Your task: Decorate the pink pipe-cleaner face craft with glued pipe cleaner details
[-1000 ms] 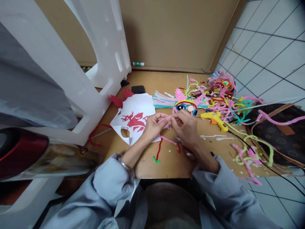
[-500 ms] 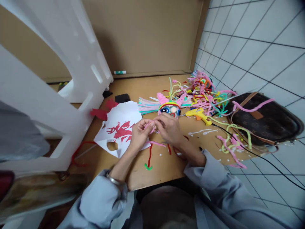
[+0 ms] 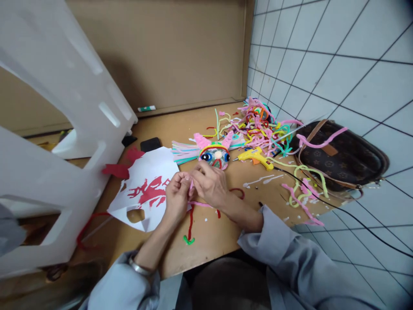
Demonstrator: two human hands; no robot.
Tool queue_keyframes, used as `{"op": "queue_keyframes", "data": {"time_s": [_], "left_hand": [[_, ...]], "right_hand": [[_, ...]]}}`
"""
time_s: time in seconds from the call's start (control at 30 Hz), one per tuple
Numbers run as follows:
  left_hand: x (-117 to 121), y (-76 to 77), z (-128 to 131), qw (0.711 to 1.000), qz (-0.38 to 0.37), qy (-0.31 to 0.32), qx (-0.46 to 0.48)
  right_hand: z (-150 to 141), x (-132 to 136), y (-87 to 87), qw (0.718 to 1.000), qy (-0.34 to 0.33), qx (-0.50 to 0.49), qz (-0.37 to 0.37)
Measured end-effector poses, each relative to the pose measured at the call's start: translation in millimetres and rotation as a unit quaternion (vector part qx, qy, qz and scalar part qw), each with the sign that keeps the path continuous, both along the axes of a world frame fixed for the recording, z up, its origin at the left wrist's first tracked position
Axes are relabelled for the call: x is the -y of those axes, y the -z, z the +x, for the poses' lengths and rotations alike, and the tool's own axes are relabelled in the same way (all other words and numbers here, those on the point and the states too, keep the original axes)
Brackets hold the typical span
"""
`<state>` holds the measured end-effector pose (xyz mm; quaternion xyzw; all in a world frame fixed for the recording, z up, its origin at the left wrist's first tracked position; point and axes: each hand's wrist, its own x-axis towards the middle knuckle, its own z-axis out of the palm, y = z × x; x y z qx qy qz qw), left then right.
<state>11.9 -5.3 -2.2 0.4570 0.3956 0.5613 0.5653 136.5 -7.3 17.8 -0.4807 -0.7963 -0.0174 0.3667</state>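
I have the left hand (image 3: 177, 193) and right hand (image 3: 211, 184) closed together, fingertips pinching a small pink fuzzy piece (image 3: 191, 185) above the table (image 3: 206, 247), back from its near edge. I judge this close finger-work; the next move calls for a light, steady pinch, clear of the yellow glue gun (image 3: 256, 157) beyond my right hand.

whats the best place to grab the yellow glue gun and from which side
Probably by the handle of the yellow glue gun, reaching in from the near right: it lies on its side, handle angled toward the bag, with its metal nozzle pointing left, away from that grip.
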Motion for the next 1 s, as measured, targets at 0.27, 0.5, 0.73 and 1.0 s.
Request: {"op": "queue_keyframes", "data": {"time_s": [0.27, 0.5, 0.73, 1.0], "left_hand": [[0, -0.4, 3, 0.990, 0.068, -0.099, -0.075], [9, 1.6, 3, 0.952, 0.165, -0.154, -0.208], [17, -5.1, 16, 0.973, 0.118, -0.129, -0.153], [22, -7.6, 12, 0.982, 0.101, -0.115, -0.110]], "right_hand": [[4, 7, -7.0, 0.943, -0.042, -0.323, -0.075], [12, 14, -7.2, 0.924, -0.063, -0.345, -0.154], [15, 13, -8.3, 0.936, -0.057, -0.325, -0.125], [13, 24, -13.2, 0.971, -0.069, -0.222, -0.058]]}}
